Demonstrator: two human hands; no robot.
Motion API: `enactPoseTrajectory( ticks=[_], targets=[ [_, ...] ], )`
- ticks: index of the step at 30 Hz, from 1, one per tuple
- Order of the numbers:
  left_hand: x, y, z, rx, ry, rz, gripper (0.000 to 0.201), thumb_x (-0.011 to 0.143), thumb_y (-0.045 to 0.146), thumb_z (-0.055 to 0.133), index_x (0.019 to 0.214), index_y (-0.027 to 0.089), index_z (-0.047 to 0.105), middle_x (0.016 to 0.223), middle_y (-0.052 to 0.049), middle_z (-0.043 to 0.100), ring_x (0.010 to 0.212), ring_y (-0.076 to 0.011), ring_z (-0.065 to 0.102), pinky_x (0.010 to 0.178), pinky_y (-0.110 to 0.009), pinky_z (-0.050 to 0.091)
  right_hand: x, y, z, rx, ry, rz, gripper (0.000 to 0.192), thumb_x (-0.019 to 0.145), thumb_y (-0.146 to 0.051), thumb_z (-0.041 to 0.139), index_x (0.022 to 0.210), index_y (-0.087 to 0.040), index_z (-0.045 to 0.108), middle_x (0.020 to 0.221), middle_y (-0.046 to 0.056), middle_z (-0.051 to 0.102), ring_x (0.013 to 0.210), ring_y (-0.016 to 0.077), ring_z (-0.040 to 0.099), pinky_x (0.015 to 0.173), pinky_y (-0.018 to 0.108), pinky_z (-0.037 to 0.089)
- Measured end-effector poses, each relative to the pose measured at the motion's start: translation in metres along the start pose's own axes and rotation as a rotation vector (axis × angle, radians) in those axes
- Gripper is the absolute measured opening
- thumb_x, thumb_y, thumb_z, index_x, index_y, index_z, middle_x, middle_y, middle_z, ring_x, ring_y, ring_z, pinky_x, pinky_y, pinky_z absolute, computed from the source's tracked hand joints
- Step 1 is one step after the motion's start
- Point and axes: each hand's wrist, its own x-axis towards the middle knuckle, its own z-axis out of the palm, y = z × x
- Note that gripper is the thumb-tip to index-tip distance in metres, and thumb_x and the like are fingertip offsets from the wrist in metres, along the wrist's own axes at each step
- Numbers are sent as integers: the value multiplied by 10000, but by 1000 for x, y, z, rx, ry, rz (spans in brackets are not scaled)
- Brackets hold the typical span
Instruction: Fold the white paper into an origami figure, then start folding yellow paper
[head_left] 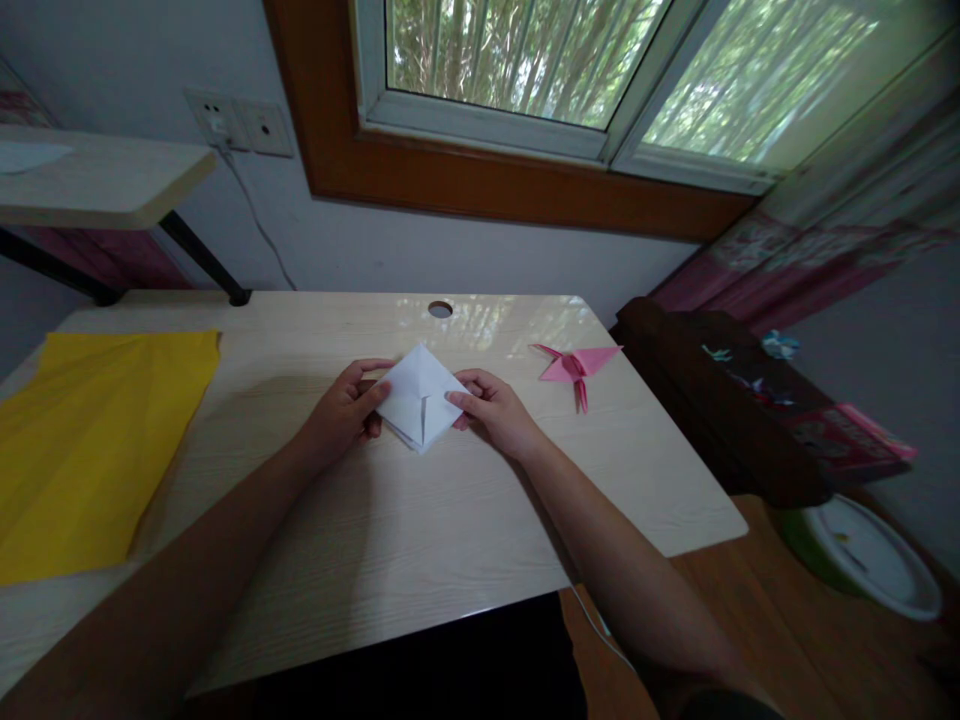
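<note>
Pinching folded white paper (409, 385), left hand (345, 408) and right hand (501, 408) curl nearly closed over the pale table (450, 540), a window (517, 60) beyond its far edge.

The folded white paper (411, 385) forms a layered diamond, one corner toward the worktop's (465, 530) far edge, the opposite toward its near edge; a narrow gap parts the lower middle.

Bright window (525, 65) above pale desk (450, 540)
</note>
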Motion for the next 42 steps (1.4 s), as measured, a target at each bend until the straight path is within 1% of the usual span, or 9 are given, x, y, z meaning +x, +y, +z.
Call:
enactPoseTrajectory(
  ticks=[7,13,18,24,30,34,37,39,42],
  targets=[
    [2,-7,-1,32,-134,115,700,878,418,738,1459,236,393,800,11,694,605,-137,689,570,-245,571,4,1,-3,46,100,-9,460,736,-423,842,1103,-241,634,588,-116,527,502,95,583,510,221,483],
    [2,-11,0,54,-181,86,803,838,372,776,1504,237,348,833,-4,730,663,-178,732,634,-309,619,2,1,0,16,61,-64,402,762,-403,824,1089,-250,646,742,-74,602,593,86,602,589,228,516],
    [1,-8,-2,94,-152,73,646,860,372,741,1427,183,496,740,-5,726,640,-162,707,628,-284,593,-2,1,1,-134,-18,-43,482,746,-376,844,1165,-258,637,773,-45,669,661,112,627,622,233,502],
    [-1,-8,-4,216,-186,65,467,847,388,747,1265,196,663,756,-8,714,677,-147,678,672,-266,550,-3,-1,-2,-289,-48,-2,317,772,-414,816,1006,-221,725,743,-18,667,655,123,598,595,237,458],
    [-2,-8,-3,218,-250,80,577,732,323,841,1275,257,656,904,-8,703,796,-174,669,705,-281,536,-4,-3,-3,-497,-66,-188,277,801,-424,805,1032,-279,759,1015,28,595,851,150,597,701,269,522],
    [0,-13,-6,160,-284,84,677,722,311,853,1348,302,594,1074,-33,705,939,-209,673,815,-335,551,-6,-3,-2,-592,-97,-299,470,734,-476,860,1156,-335,710,1285,65,492,1230,249,528,924,372,561],
    [1,-17,-8,128,-288,95,706,726,286,857,1371,306,570,1152,-44,695,1017,-225,666,871,-355,548,-5,-2,-2,-677,-126,-398,626,692,-477,893,1257,-352,654,1424,80,414,1392,294,412,1116,473,459],
    [2,-18,-8,145,-269,114,683,742,291,851,1368,290,576,1129,-45,691,991,-217,665,848,-339,557,-4,-1,-2,-718,-146,-449,594,747,-448,864,1287,-349,637,1449,88,422,1413,297,401,1165,501,401],
    [2,-16,-6,189,-209,148,597,814,336,797,1366,268,577,1071,-43,671,869,-179,665,753,-300,579,-1,1,-2,-760,-123,-493,415,905,-382,719,1306,-333,627,1436,99,503,1360,276,481,1136,503,418]
  ],
)
